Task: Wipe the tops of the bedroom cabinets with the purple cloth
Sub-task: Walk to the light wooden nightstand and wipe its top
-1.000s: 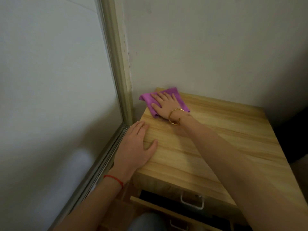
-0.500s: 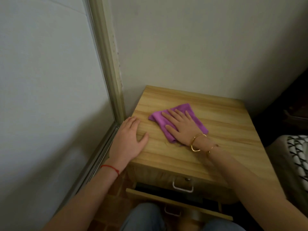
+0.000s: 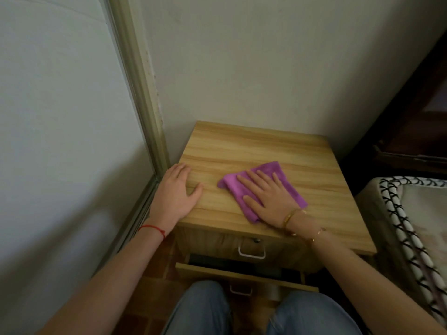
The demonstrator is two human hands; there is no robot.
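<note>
Now | R hand (image 3: 271,197) fingers flat on purple cloth (image 3: 285,176) | L hand (image 3: 176,189) flat, cabinet (image 3: 254,146) edge | bed (image 3: 396,213) rt

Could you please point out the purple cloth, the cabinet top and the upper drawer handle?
cloth (image 3: 278,169), head view, far edge beyond the fingers.
cabinet top (image 3: 254,146), head view, bare wood near the back.
handle (image 3: 251,255), head view, lower bar.

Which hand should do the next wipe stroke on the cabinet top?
Right. The right hand lies flat on the purple cloth mid-top, so it can likely just sweep on. The left hand only rests on the cabinet top at its left edge, off the cloth.
</note>
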